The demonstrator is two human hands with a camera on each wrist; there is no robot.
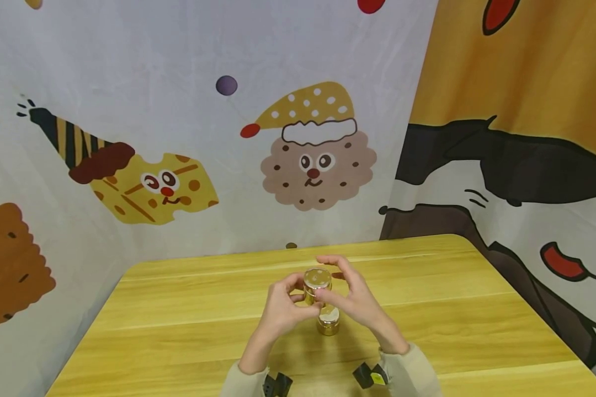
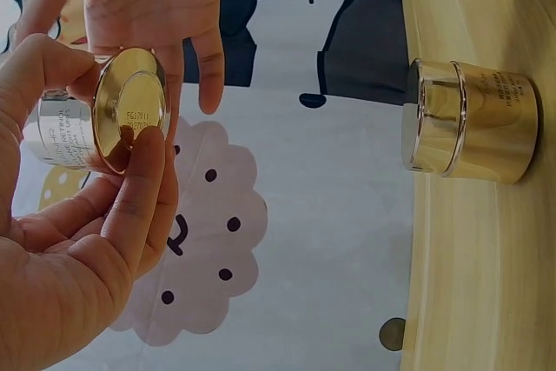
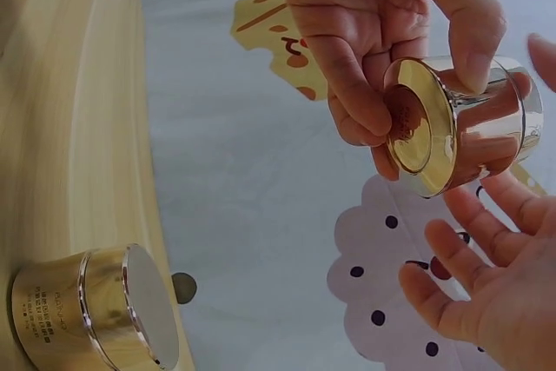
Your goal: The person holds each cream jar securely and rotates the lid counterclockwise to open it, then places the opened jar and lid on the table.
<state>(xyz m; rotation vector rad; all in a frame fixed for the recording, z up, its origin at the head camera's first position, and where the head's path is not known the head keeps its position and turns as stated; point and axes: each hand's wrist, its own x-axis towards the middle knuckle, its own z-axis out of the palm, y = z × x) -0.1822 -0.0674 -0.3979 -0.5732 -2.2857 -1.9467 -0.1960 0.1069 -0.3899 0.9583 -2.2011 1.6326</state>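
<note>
My left hand [image 1: 284, 310] grips a shiny gold cosmetic jar [image 1: 317, 280] above the table. In the left wrist view, its thumb and fingers hold the jar [image 2: 69, 132] by the side and base, with the printed bottom facing that camera. My right hand [image 1: 356, 302] is spread beside the jar; in the right wrist view, its loosely extended fingers [image 3: 469, 254] come right up to the jar's side. A second gold jar [image 1: 328, 322] with a pale round top stands upright on the table, just nearer to me than the held one.
The yellow wood-grain table [image 1: 189, 320] spreads around both hands. Behind it hangs a pale cloth [image 1: 179, 82] printed with cartoon food, and a patterned orange, black and white cloth [image 1: 516, 99] covers the right side.
</note>
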